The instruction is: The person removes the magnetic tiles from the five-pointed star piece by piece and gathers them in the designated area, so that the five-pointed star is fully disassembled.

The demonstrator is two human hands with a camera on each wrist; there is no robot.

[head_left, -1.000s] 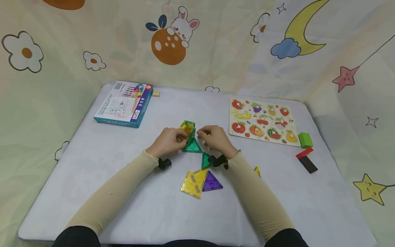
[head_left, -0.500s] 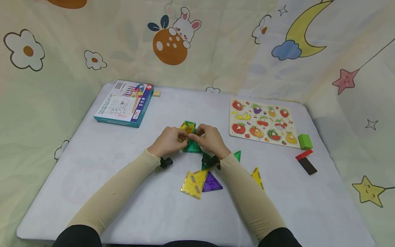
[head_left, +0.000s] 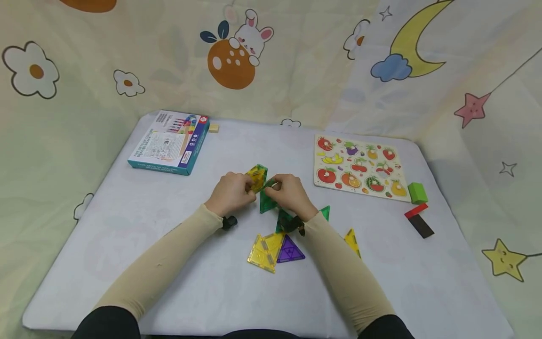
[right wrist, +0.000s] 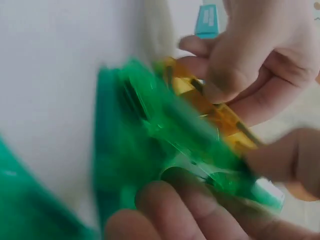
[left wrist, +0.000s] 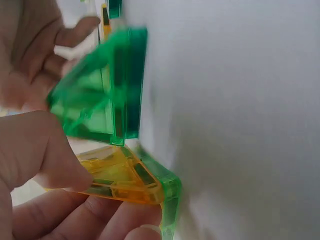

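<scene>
My left hand (head_left: 232, 190) pinches a yellow triangular magnetic tile (left wrist: 117, 175) between thumb and fingers. Along the outer side of that tile runs a green tile (left wrist: 170, 187). Just to the right, my right hand (head_left: 292, 193) pinches a green triangular magnetic tile (left wrist: 90, 95), tilted up on edge, with another green layer against its table-side face. In the right wrist view this green tile (right wrist: 175, 125) is blurred and overlaps the yellow one. Under the right wrist lies one more green triangle (head_left: 282, 219), partly covered by the black wrist strap.
Nearer the body lie yellow tiles (head_left: 261, 254) and a purple triangle (head_left: 290, 249). Beside the right forearm are a green triangle (head_left: 325, 213) and a yellow triangle (head_left: 352, 242). Farther off sit a boxed set (head_left: 169, 142), a fruit puzzle board (head_left: 360, 167) and a green block (head_left: 417, 193).
My right hand came left to the green tiles and took hold. The green triangle, flat before, now stands tilted and has shifted slightly right; the yellow tile in my left hand has turned upward.
</scene>
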